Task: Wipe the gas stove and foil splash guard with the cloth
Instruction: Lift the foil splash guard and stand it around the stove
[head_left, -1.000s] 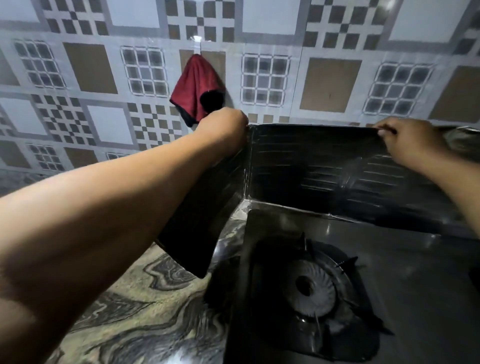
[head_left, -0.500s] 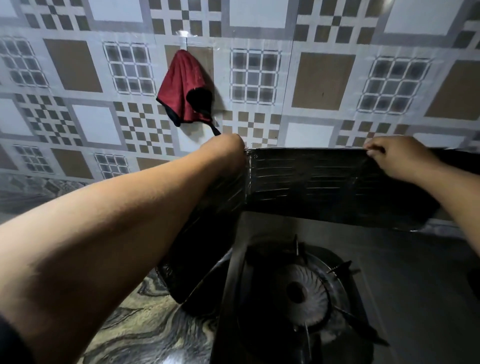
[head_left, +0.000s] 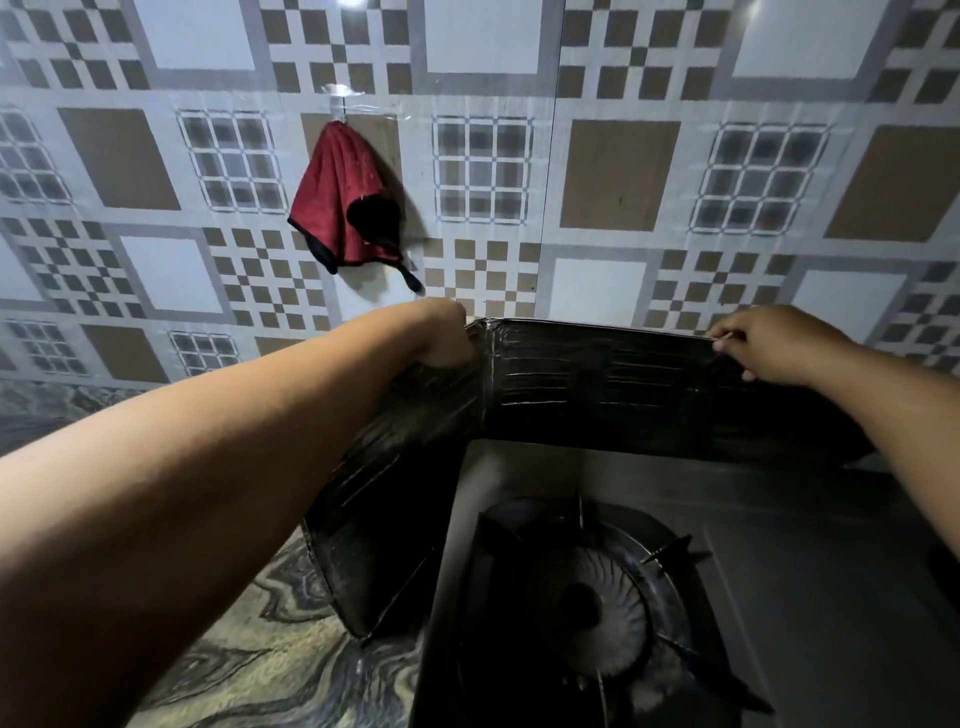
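Note:
A dark, ribbed foil splash guard (head_left: 597, 384) stands folded around the back and left side of the gas stove (head_left: 779, 545). My left hand (head_left: 441, 335) grips its top edge at the fold corner. My right hand (head_left: 769, 343) pinches the top edge of the back panel further right. The stove's left burner (head_left: 592, 608) with its pan support lies below, in dim light. A red cloth (head_left: 340, 208) with dark trim hangs from a hook on the tiled wall, above and left of my left hand, untouched.
A patterned tile wall (head_left: 623, 171) rises right behind the guard. The marbled countertop (head_left: 270, 654) runs to the left of the stove, under my left forearm. The guard's left panel reaches down onto that counter.
The splash guard sits lower against the wall than before, with both hands going down with it while keeping their grip. The view has tilted up, showing more wall above the cloth.

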